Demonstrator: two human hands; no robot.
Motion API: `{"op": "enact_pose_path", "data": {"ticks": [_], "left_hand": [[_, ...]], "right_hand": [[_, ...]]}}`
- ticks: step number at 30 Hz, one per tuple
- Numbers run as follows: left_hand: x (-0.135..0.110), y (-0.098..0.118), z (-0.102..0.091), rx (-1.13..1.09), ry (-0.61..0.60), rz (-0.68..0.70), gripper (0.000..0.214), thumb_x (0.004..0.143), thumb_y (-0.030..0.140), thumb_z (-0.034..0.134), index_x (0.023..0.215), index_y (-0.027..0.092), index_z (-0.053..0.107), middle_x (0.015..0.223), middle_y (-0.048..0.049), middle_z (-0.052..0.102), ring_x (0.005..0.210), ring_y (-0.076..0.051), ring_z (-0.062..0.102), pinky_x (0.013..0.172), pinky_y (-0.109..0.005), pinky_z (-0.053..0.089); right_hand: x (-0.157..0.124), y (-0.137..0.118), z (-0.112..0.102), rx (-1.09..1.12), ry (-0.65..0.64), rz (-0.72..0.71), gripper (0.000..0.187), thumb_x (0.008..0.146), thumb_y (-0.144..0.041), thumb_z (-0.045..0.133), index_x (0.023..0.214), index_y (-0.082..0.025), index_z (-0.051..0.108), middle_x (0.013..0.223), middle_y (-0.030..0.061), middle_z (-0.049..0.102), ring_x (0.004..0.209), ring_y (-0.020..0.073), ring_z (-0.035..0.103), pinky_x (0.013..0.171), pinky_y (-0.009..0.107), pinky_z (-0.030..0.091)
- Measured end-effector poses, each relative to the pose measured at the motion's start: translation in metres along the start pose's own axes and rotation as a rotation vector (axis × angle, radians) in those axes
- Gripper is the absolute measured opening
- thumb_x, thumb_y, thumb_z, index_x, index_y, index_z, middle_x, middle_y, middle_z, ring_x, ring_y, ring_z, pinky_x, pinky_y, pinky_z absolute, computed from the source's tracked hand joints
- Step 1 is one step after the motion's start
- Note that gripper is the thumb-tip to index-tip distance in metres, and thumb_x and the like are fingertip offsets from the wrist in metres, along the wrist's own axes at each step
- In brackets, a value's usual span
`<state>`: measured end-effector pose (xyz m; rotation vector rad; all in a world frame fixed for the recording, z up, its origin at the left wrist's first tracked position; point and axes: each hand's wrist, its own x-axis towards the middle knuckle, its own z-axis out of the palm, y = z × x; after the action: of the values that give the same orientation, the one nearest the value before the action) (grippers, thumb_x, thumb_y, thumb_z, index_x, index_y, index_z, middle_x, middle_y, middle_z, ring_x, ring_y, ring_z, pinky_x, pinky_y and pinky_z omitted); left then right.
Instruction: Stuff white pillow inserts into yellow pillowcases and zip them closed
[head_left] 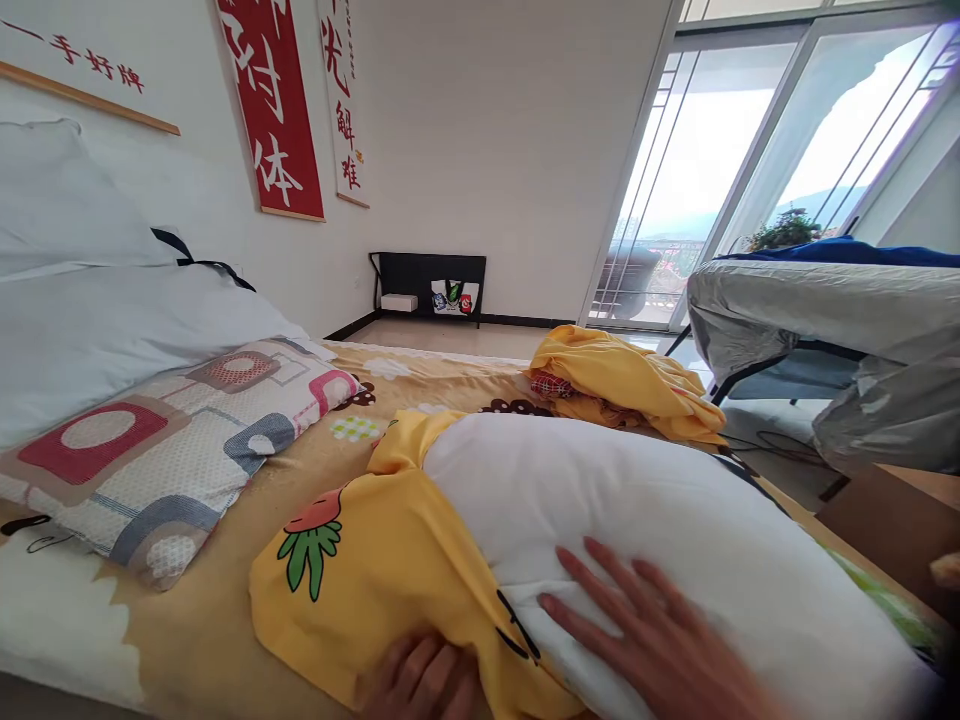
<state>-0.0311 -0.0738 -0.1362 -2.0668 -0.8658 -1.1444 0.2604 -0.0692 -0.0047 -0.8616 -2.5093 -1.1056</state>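
Note:
A plump white pillow (585, 470) lies on the bed, its left end inside a yellow pillowcase (390, 560) printed with a pineapple-like fruit and green leaves. Most of the pillow, to the right, is uncovered. My left hand (424, 675) grips the near edge of the pillowcase with curled fingers at the bottom of the view. Flat against the white pillow, my right hand (645, 630) has its fingers spread and is slightly blurred. The pillow's far right end runs toward the bottom right corner.
A patterned pillow (187, 440) and white pillows (127, 320) lean at the left by the wall. Crumpled yellow cloth (622, 375) sits at the bed's far edge. A plastic-covered table (825, 310) and a cardboard box (892, 530) stand right of the bed.

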Motion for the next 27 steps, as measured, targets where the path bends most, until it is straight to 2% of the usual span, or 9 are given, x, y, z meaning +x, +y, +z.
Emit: {"op": "enact_pose_path", "data": {"ticks": [3,5,8,11,15,18,21,24,27], "left_hand": [[0.023,-0.005,0.006,-0.074,-0.023,0.044,0.023,0.094,0.016,0.042,0.093,0.019,0.064,0.087,-0.0057,0.065,0.087,-0.018,0.057,0.089,-0.036,0.041],[0.036,-0.012,0.001,-0.124,-0.059,0.114,0.027,0.094,0.013,0.039,0.084,0.016,0.064,0.080,-0.0050,0.062,0.078,-0.016,0.055,0.083,-0.034,0.041],[0.045,-0.016,-0.009,-0.139,-0.092,0.211,0.025,0.090,0.008,0.044,0.070,0.017,0.058,0.066,-0.0014,0.054,0.064,-0.014,0.047,0.069,-0.030,0.039],[0.051,-0.008,-0.012,-0.202,-0.055,0.268,0.025,0.087,0.008,0.048,0.065,0.018,0.053,0.057,0.0015,0.047,0.057,-0.013,0.040,0.059,-0.028,0.033],[0.071,0.007,-0.009,-0.280,0.017,0.267,0.023,0.087,0.008,0.048,0.067,0.018,0.055,0.058,0.0018,0.049,0.060,-0.012,0.043,0.061,-0.028,0.034],[0.089,0.014,-0.002,-0.299,0.101,0.178,0.024,0.089,0.011,0.047,0.067,0.017,0.055,0.060,0.0011,0.052,0.063,-0.013,0.046,0.067,-0.029,0.036],[0.098,0.018,0.007,-0.294,0.086,0.164,0.023,0.090,0.013,0.048,0.068,0.018,0.055,0.058,0.0015,0.051,0.061,-0.013,0.043,0.064,-0.030,0.034],[0.093,0.023,0.019,-0.313,0.051,0.242,0.026,0.089,0.016,0.051,0.064,0.019,0.050,0.053,0.0024,0.044,0.056,-0.012,0.038,0.057,-0.030,0.028],[0.081,0.026,0.026,-0.339,0.089,0.216,0.031,0.091,0.016,0.051,0.061,0.020,0.046,0.049,0.0037,0.039,0.053,-0.012,0.036,0.054,-0.028,0.028]], "right_hand": [[0.010,0.000,0.017,0.144,-0.080,-0.026,0.070,0.079,-0.010,0.043,0.145,-0.034,0.039,0.135,0.0054,0.057,0.113,0.0290,0.054,0.089,0.047,0.040],[0.025,0.003,0.022,0.248,-0.125,-0.034,0.061,0.083,-0.012,0.049,0.140,-0.036,0.044,0.123,0.0056,0.063,0.101,0.0252,0.058,0.086,0.043,0.042],[0.047,0.010,0.025,0.334,-0.184,-0.079,0.043,0.088,-0.019,0.056,0.127,-0.036,0.055,0.105,0.0037,0.066,0.090,0.0208,0.059,0.074,0.034,0.043],[0.067,0.011,0.026,0.346,-0.248,-0.167,0.032,0.087,-0.021,0.062,0.116,-0.035,0.060,0.094,0.0020,0.064,0.082,0.0185,0.057,0.057,0.027,0.035],[0.097,0.005,0.021,0.327,-0.372,-0.242,0.006,0.086,-0.024,0.064,0.090,-0.027,0.067,0.083,0.0013,0.062,0.067,0.0152,0.055,0.045,0.030,0.020],[0.122,0.000,0.017,0.365,-0.414,-0.269,0.009,0.087,-0.022,0.061,0.080,-0.023,0.068,0.084,0.0015,0.063,0.063,0.0136,0.055,0.043,0.031,0.016],[0.141,-0.009,0.025,0.435,-0.422,-0.215,0.015,0.089,-0.022,0.057,0.081,-0.021,0.069,0.092,0.0036,0.066,0.063,0.0124,0.057,0.044,0.031,0.016],[0.149,-0.027,0.048,0.511,-0.541,-0.177,0.018,0.091,-0.025,0.056,0.081,-0.017,0.070,0.083,0.0046,0.069,0.060,0.0134,0.058,0.043,0.030,0.018],[0.148,-0.040,0.063,0.563,-0.596,-0.210,0.018,0.089,-0.029,0.058,0.080,-0.017,0.070,0.073,0.0040,0.069,0.061,0.0159,0.058,0.043,0.031,0.018]]}}
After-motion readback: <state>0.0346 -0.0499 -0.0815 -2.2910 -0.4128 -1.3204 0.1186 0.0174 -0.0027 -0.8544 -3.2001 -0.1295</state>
